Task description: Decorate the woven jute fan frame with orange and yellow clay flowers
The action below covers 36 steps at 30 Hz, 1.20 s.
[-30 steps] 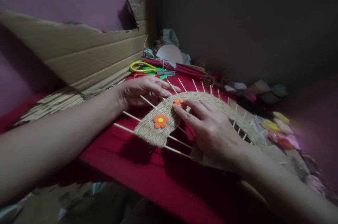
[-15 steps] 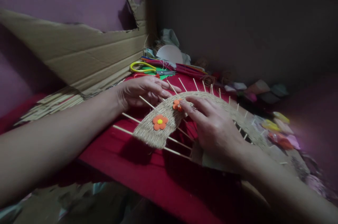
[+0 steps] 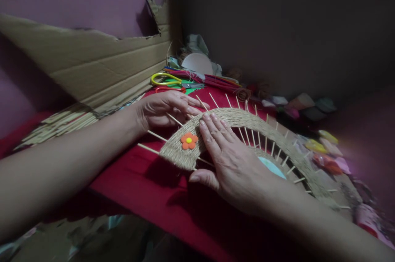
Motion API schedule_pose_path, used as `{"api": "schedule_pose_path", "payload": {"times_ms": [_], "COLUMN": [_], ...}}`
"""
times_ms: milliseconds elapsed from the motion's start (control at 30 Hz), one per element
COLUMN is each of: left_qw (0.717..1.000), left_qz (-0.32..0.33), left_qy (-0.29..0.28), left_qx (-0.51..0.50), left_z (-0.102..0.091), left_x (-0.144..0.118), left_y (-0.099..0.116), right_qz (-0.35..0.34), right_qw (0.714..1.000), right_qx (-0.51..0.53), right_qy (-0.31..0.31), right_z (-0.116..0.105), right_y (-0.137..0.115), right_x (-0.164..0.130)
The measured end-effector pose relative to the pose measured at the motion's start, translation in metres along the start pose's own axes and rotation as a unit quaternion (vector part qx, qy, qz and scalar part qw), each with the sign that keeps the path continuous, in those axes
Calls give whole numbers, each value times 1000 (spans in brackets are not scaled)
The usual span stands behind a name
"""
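Under the right hand (image 3: 234,163), spread flat with its fingers pressing down, lies a fan-shaped arc of woven jute (image 3: 247,120) threaded over wooden sticks (image 3: 151,149) on the red cloth (image 3: 148,188). Its palm grips nothing. The left hand (image 3: 163,107), loosely curled, steadies the arc's far edge by the stick tips. An orange foam flower (image 3: 189,140) sits just left of the right fingertips. The step appears to be pressing decoration down; the next move likely calls for lifting off without shifting it. Scissors (image 3: 168,80) lie beyond the left hand.
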<state>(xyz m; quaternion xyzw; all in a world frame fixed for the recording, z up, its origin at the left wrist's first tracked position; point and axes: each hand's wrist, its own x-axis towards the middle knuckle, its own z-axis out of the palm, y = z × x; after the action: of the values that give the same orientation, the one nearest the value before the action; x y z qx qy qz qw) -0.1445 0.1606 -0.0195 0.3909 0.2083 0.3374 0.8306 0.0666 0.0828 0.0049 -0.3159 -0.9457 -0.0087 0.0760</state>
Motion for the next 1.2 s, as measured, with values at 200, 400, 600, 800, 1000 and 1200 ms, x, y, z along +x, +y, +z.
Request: {"api": "schedule_pose_path", "payload": {"times_ms": [200, 400, 600, 800, 1000, 1200], "left_qw": [1000, 1000, 998, 998, 998, 998], "left_qz": [8, 19, 22, 18, 17, 26], "left_qy": [-22, 4, 43, 47, 55, 52], "left_qx": [-4, 10, 30, 34, 26, 21], "left_z": [1, 3, 6, 10, 12, 13], "left_x": [-3, -2, -1, -3, -3, -2], "left_y": [1, -1, -3, -1, -1, -3], "right_qz": [6, 11, 13, 54, 6, -3], "right_qw": [1000, 1000, 998, 996, 1000, 1000], "right_qx": [-9, 5, 62, 70, 8, -22], "right_qy": [-3, -13, -18, 26, -10, -13], "right_z": [2, 1, -8, -18, -9, 1], "right_y": [1, 1, 5, 14, 10, 9], "right_x": [0, -1, -7, -14, -6, -2]}}
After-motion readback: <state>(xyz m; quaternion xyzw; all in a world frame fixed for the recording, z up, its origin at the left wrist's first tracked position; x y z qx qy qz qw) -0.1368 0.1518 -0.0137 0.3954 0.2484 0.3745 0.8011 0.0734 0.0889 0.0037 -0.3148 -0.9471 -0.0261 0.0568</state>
